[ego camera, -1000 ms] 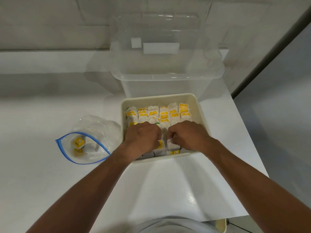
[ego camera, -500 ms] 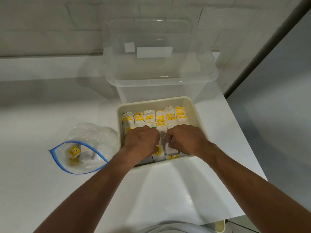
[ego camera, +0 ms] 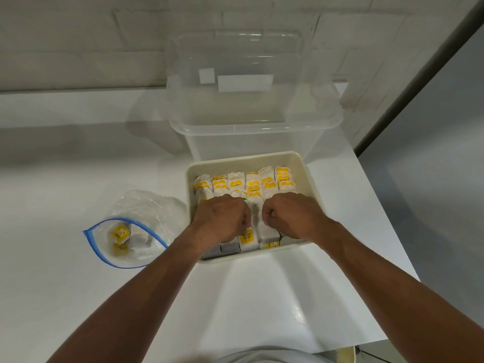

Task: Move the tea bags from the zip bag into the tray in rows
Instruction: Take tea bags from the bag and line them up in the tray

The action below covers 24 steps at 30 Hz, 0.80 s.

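Note:
A cream tray (ego camera: pixel 311 184) holds rows of white and yellow tea bags (ego camera: pixel 252 183) standing on edge. Both hands are down in the middle of the tray. My left hand (ego camera: pixel 222 218) and my right hand (ego camera: pixel 290 216) have their fingers curled into the packed tea bags, knuckles up, with a white tea bag between them. The fingertips are hidden among the bags. To the left lies the open zip bag (ego camera: pixel 146 213) with a blue seal, and a few tea bags (ego camera: pixel 120 233) are inside it.
A large clear plastic bin (ego camera: pixel 251 121) stands right behind the tray. The white table (ego camera: pixel 65 271) ends close to the tray's right side, beside a grey wall. A brick wall runs along the back.
Both hands stay in the middle of the tray and have drawn slightly closer together. The view has shifted a little. The zip bag has not moved.

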{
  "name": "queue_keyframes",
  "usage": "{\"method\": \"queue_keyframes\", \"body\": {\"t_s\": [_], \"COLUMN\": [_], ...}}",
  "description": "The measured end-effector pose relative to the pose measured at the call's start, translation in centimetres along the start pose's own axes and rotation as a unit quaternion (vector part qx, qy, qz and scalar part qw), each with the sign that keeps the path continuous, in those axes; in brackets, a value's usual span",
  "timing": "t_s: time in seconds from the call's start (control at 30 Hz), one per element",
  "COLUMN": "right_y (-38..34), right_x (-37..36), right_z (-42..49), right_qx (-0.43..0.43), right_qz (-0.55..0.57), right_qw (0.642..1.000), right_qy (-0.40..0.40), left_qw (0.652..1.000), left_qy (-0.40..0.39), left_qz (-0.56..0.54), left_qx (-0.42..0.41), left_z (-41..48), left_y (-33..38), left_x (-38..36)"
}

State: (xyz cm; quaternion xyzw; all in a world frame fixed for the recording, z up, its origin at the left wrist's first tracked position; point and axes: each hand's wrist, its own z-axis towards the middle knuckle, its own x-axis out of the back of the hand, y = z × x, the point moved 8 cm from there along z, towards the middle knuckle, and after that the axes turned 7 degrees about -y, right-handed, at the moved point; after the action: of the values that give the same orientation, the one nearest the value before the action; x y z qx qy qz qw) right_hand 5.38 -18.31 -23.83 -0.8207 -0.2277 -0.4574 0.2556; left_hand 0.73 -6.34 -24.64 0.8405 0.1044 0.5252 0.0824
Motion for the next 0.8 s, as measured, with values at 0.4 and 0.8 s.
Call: {"method": "queue_keyframes", "body": {"t_s": [0.4,0.8], "right_y": [-0.8,-1.3], "right_x": [1.4,-0.2], "right_z": [-2.6,1.3], "right_qx": [0.093,0.031], "right_qz": [0.095,-0.052], "right_qw": [0.983,0.998], "right_qy": [-0.123,-0.033], "left_qw": [1.0,0.999], "left_qy": [-0.011,0.009], "left_qz": [0.018,0.031], "left_qx": [-0.006,0.003], "left_z": [-0.3,0.1], "left_y": [0.2,-0.2], "left_x": [0.0,0.3]}}
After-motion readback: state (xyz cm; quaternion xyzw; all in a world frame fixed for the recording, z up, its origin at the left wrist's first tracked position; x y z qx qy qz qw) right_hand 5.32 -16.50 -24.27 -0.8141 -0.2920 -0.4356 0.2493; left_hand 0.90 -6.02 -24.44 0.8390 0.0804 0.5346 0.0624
